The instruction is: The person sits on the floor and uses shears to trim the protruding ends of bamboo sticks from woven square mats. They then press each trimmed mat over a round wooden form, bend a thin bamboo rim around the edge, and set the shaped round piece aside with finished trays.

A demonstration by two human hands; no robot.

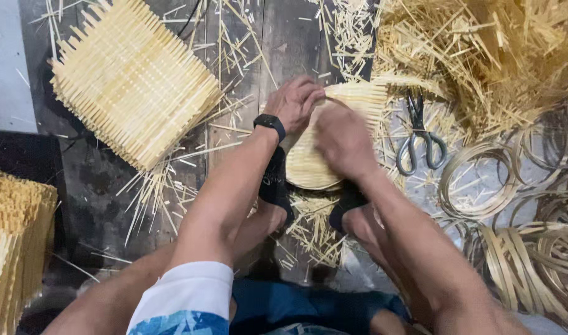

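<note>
Clearly, you had a woven bamboo mat (315, 158) pinned between your feet, under both hands. Your left hand (294, 102) curled its fingers over the far edge, gripping it; your right hand (343, 141) pressed on the middle, too blurred to tell whether its fingers were closed. It looked light, springy and brittle at the loose strip ends, so the woven rim seemed the safest hold. Scissors (420, 139) lay just right of your fingers. No packages, labels or signs showed.
</note>
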